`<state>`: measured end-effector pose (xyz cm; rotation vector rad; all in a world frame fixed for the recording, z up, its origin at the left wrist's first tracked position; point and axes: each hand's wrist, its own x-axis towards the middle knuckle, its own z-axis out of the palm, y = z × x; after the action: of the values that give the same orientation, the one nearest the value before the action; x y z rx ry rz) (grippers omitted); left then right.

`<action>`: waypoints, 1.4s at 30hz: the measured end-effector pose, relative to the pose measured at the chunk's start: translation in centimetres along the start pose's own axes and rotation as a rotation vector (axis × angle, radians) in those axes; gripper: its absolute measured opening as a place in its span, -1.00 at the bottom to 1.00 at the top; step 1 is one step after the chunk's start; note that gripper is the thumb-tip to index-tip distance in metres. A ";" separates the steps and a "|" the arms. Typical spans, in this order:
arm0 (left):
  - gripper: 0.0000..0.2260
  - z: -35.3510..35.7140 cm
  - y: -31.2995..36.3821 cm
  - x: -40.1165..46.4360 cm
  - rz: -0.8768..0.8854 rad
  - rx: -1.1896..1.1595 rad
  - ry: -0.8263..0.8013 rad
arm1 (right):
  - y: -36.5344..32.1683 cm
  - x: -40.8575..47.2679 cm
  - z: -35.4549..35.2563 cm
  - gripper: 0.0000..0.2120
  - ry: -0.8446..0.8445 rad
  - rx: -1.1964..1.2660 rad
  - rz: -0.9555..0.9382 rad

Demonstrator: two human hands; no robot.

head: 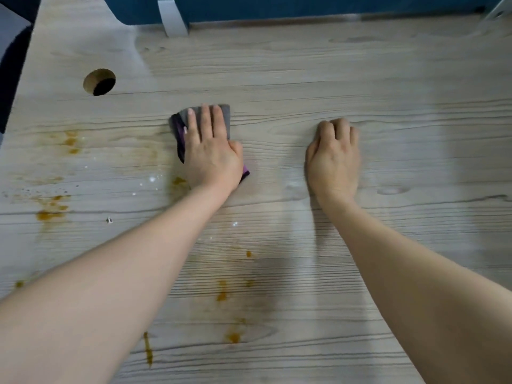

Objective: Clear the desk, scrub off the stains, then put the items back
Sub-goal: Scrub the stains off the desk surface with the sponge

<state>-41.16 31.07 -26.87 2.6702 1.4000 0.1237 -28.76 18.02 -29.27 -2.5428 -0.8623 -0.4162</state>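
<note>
Grey microfibre with a purple and black edge, the folded cleaning cloth (206, 126) lies flat under the left hand (212, 151). That grip is a flat press rather than a clasp: the fingers lie straight over the cloth and the palm pins it to the pale wood-grain laminate surface (360, 79), roughly mid-desk, just right of the nearest orange-brown smear (178, 182). The right hand (333, 159) rests well apart to the right with its fingers curled under at the knuckles, holding nothing that shows and seemingly bracing against the surface.

Outward from the cloth, the clearing step looks done: nothing stands on the visible surface, only the round cable hole (99, 82) at far left and a white strap (173, 18) hanging at the blue back panel (304, 6).

Scrubbing reads as partly done. The right half looks free of stains, while orange-brown blotches remain at far left (70, 141), lower left (50, 214) and nearer the person (232, 337), with scattered white flecks (151, 179), perhaps cleaner or crumbs, beside the cloth. By my judgement most of the stained area is left, and after it the return of the items, none of which is in view.
</note>
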 end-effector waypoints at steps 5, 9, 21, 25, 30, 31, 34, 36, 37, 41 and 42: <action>-0.44 1.1 7.9 -4.2 0.248 -0.024 -0.066 | 0.4 0.5 -0.9 -0.77 -0.064 0.348 0.130; -0.46 0.2 5.7 -5.0 0.398 -0.071 -0.123 | 1.5 1.5 -3.3 -0.65 -0.140 0.629 0.315; -0.43 1.1 11.4 -8.3 0.312 -0.048 -0.123 | 5.9 -2.1 -6.3 -0.70 -0.190 0.345 0.394; -0.45 1.1 13.2 -8.5 0.520 -0.069 -0.192 | 7.2 -2.0 -7.2 -0.68 -0.240 0.307 0.381; -0.47 -0.4 3.9 -7.5 0.313 -0.013 -0.138 | 6.5 -2.4 -7.7 -0.67 -0.314 0.310 0.364; -0.47 -0.5 2.5 -7.1 0.226 0.018 -0.128 | 5.8 -2.7 -7.6 -0.67 -0.320 0.318 0.345; -0.44 -0.2 3.2 -7.6 0.054 0.051 -0.086 | 3.6 -3.5 -6.9 -0.67 -0.333 0.348 0.262; -0.42 0.2 5.5 -9.6 0.142 0.032 -0.077 | 2.3 -3.6 -6.3 -0.67 -0.340 0.351 0.235; -0.43 0.4 6.0 -10.6 0.229 0.002 -0.096 | 1.7 -3.6 -6.0 -0.68 -0.339 0.351 0.217; -0.46 -0.4 1.7 -9.4 0.314 -0.050 -0.132 | -0.8 -3.2 -4.9 -0.72 -0.354 0.331 0.157; -0.47 -0.6 0.0 -8.4 0.246 -0.042 -0.114 | -1.4 -3.2 -4.6 -0.73 -0.350 0.336 0.160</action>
<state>-46.04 24.20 -26.37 2.7553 1.0228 0.0229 -32.73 15.29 -26.16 -2.3745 -0.7628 0.2154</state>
